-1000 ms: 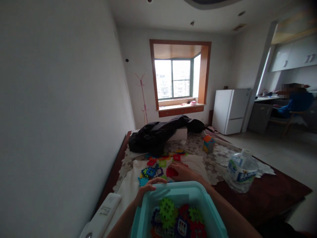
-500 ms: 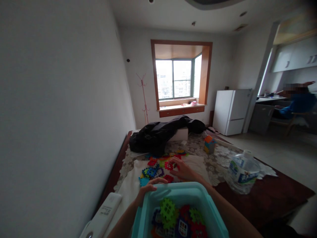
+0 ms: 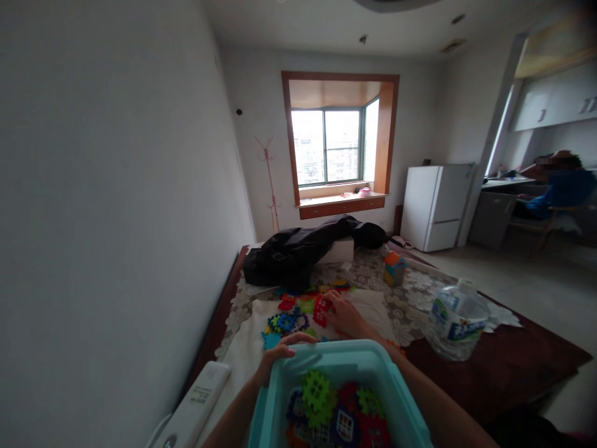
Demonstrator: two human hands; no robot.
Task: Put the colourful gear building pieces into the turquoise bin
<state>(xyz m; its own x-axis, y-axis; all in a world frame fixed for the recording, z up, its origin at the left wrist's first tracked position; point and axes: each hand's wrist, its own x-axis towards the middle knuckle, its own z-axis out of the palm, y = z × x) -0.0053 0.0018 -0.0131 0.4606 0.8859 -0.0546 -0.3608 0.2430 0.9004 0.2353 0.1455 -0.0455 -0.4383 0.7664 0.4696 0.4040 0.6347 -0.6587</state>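
Left hand (image 3: 280, 352) gripped the far rim of the teal bin (image 3: 326, 361), near edge of table. Right hand (image 3: 342, 314) pinched a red toy tile (image 3: 321, 309) among loose tiles on the cloth (image 3: 242, 354). Judged step: collecting tiles; next calls for carrying it over the rim

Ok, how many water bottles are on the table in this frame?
1. The water bottle lies on its side on the lace cloth at the table's right, well clear of the right hand and the teal bin. The black jacket could hide more.
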